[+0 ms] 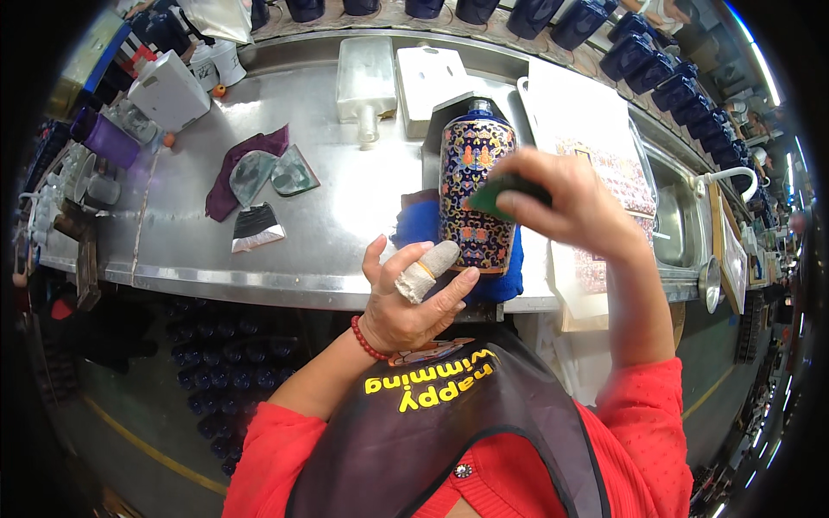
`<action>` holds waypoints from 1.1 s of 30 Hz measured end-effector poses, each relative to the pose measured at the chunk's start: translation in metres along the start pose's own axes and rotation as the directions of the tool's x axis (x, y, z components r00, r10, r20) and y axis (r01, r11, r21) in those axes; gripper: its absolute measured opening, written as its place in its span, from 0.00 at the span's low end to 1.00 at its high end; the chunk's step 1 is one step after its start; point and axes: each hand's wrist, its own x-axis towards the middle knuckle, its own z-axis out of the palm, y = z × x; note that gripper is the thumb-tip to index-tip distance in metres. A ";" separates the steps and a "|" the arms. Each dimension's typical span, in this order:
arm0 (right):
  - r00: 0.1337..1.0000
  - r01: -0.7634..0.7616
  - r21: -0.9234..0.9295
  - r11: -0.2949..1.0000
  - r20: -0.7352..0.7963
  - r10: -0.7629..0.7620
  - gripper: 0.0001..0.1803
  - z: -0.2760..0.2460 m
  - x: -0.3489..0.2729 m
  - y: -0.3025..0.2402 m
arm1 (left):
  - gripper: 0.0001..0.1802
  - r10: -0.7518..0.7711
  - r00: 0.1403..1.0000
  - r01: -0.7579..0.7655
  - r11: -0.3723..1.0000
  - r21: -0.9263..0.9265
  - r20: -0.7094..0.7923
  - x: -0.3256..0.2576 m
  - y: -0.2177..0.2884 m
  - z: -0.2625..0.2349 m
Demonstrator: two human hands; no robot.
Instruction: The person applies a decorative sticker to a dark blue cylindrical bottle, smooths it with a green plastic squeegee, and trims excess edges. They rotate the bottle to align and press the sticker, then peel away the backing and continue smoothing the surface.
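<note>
A dark blue bottle [474,192] covered in a coloured floral pattern lies on a blue cloth [416,223] on the steel workbench [337,216], its neck pointing away from me. My left hand [413,298], with tape wrapped round one finger, holds the bottle's near end. My right hand [572,203] presses a small green scraper-like pad [494,195] against the bottle's right side.
To the left lie a maroon cloth [231,169], green-grey pads [275,174] and a black-and-silver pad [256,227]. Clear glass bottles [366,82] and patterned decal sheets [604,155] rest behind. Plain blue bottles [639,52] line the back; several more stand under the bench [220,380].
</note>
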 end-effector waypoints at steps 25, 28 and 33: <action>0.771 -0.255 0.498 0.829 -0.413 0.485 0.13 0.017 -0.043 0.041 | 0.51 -0.031 0.979 0.002 0.990 0.141 0.202 0.099 -0.016 -0.002; 0.777 -0.255 0.511 0.821 -0.397 0.488 0.13 0.017 -0.042 0.042 | 0.49 -0.042 0.979 0.008 0.986 0.168 0.197 0.105 -0.018 -0.001; 0.789 -0.239 0.476 0.846 -0.413 0.455 0.12 0.018 -0.038 0.046 | 0.48 -0.072 0.974 0.028 0.979 0.203 0.214 0.110 -0.024 0.000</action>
